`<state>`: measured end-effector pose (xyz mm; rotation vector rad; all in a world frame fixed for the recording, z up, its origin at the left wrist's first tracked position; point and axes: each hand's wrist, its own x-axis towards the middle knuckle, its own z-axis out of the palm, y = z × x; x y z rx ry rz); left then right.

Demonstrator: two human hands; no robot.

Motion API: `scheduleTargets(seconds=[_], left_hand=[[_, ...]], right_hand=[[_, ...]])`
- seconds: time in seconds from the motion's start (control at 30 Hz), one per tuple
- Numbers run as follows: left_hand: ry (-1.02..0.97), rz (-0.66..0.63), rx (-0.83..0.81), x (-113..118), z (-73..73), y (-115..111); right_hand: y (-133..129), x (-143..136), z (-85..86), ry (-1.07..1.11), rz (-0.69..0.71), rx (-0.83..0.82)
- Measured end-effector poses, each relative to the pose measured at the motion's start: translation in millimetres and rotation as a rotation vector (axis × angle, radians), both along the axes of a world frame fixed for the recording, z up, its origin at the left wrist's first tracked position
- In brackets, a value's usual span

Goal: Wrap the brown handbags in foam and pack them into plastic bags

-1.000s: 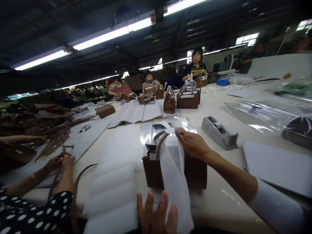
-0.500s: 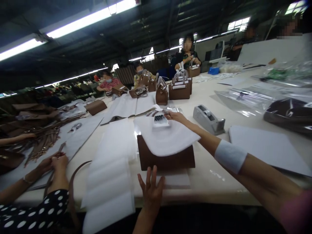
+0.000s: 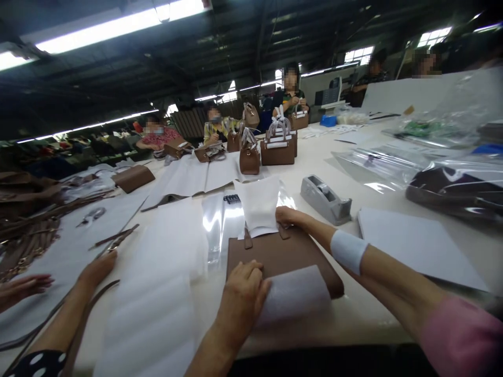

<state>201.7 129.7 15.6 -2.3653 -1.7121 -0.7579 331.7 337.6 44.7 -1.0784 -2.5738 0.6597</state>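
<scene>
A brown handbag [image 3: 283, 254] lies flat before me, its handles pointing away and partly covered by a white sheet [image 3: 259, 204]. My right hand [image 3: 288, 215] is closed at the right handle, by that sheet's edge. My left hand [image 3: 245, 293] rests at the bag's lower left with fingers curled, its thumb side against a thin white foam sheet [image 3: 294, 293]. This foam sheet is folded over the bag's near part. Under and beyond the bag is a clear plastic bag [image 3: 222, 225] with dark printing.
White foam sheets [image 3: 157, 293] lie to the left, beside a co-worker's hand [image 3: 96, 269] and brown straps [image 3: 113, 238]. A grey tape dispenser [image 3: 326, 199] and white paper stack [image 3: 416, 246] are on the right. Finished handbags [image 3: 277, 152] stand farther back, near other people.
The bag now lies with its handles and upper body uncovered, the foam down at its near part. My left hand has moved up onto it. My right hand has come closer.
</scene>
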Motion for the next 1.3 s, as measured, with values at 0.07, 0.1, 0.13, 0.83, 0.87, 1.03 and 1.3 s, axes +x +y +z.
scheduleTargets(seconds=[0.07,0.1,0.13,0.83,0.87,1.03,1.3], left_hand=[[-0.022,0.002,-0.042,-2.3,2.0,5.9],[-0.028,0.006,-0.043,-2.6,2.4,6.1],[-0.031,0.009,-0.042,-2.3,2.4,4.9],[0.438,-0.440,-0.238,34.9,73.4,108.5],[0.407,-0.437,-0.197,35.8,57.3,88.4],[0.260,-0.310,-0.012,33.9,4.1,47.0],[0.197,-0.275,-0.066,30.3,3.8,56.8]], right_hand=[[-15.8,19.6,6.4,0.037,-0.096,0.086],[-29.9,32.1,8.1,0.082,-0.094,0.151],[-47.5,45.4,7.7,0.130,-0.067,0.217],[-128.7,91.8,-48.8,0.204,0.493,0.404],[-127.6,90.8,-49.2,0.206,0.488,0.400],[-122.1,92.1,-52.9,0.248,0.450,0.569],[-138.4,105.9,-77.8,0.321,0.121,0.807]])
